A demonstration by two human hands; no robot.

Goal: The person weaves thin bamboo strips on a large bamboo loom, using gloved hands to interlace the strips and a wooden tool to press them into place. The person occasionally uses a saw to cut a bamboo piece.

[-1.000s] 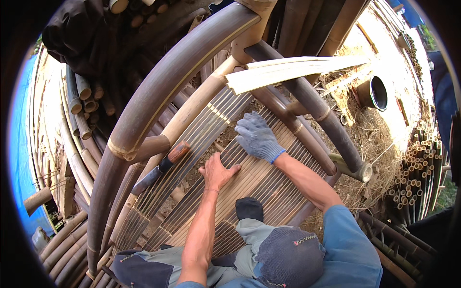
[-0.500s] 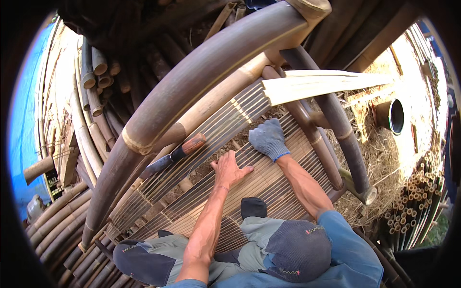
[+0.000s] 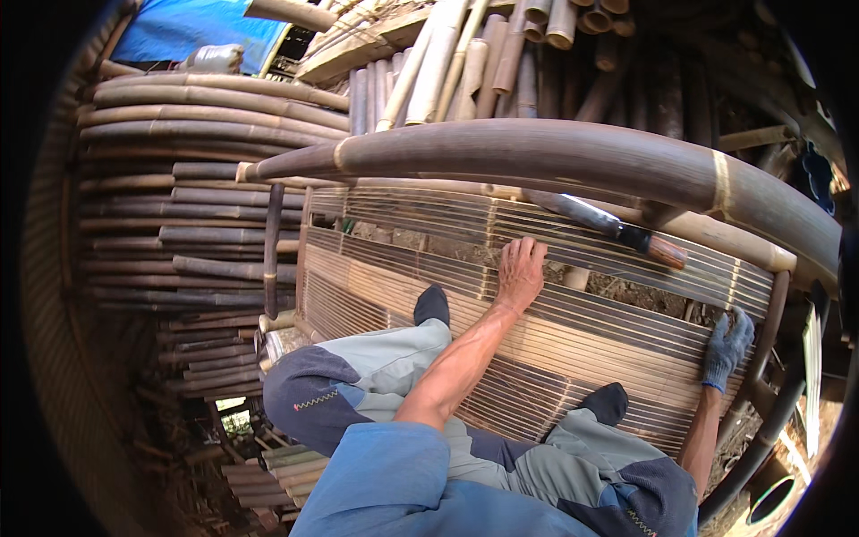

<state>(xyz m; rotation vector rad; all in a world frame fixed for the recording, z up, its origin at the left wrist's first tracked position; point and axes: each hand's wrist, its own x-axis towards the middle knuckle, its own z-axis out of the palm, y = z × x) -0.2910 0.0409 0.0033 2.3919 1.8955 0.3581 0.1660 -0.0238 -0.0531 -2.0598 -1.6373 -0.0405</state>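
1. Hands, in the head view, are farther apart than a moment ago, when they were close together. The bare left hand (image 3: 521, 273) is now near the middle, and the gloved right hand (image 3: 728, 345) is out by the right end. The whole view has turned, too.
2. That looks to mean the hands now span a longer piece of the near slats (image 3: 595, 345), which lie under and between them.
3. Left hand: its fingers are bent and close together on the far edge of the near slats. I cannot tell if it grips one. Right hand: its fingers point forward, a bit apart, and I cannot tell if it holds anything.
4. Just past the left hand is a long gap with brown ground (image 3: 616, 286) below. Past that are the far slats (image 3: 420, 206).
5. A knife (image 3: 635, 238) lies on the far slats, ahead of and between the hands, near enough to bump.
6. Right beside the right hand stands a post (image 3: 767, 331), so there is little room that way. A thick pole (image 3: 537, 161) runs across, beyond both hands. The most open room is between the hands.
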